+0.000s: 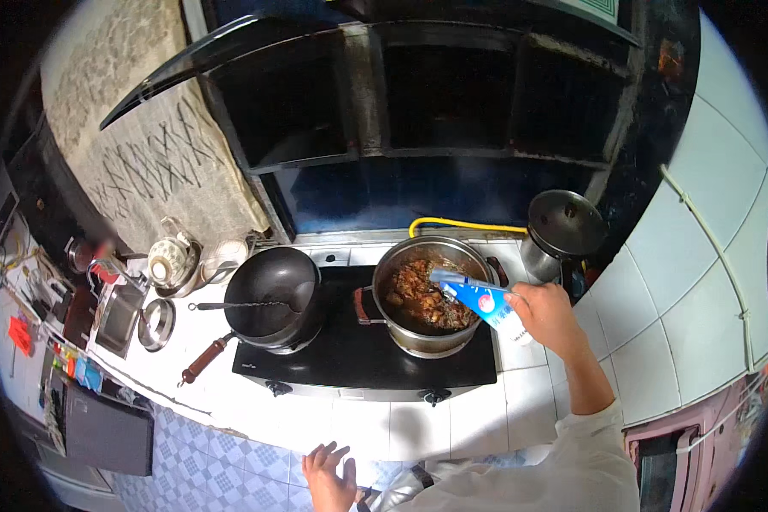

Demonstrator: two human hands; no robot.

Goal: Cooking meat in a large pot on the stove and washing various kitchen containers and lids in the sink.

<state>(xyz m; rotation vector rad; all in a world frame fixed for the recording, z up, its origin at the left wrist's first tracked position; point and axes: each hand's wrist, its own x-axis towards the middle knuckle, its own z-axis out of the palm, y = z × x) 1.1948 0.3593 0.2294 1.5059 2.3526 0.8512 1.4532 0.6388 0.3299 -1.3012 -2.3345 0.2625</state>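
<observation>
My right hand grips a blue and white packet, tilted with its narrow end over a steel pot. Brown pieces of food in dark liquid fill the lower part of this pot, which sits on the right side of a black two-burner gas stove. My left hand is in front of the counter edge, fingers apart, holding nothing. On the left burner rests a black wok with a wooden handle, and a long-handled utensil lies across it.
A tall lidded pot stands at the back right, near a yellow hose. Left of the wok are stacked bowls, a round metal lid or pan and a sink. A window lies behind the stove.
</observation>
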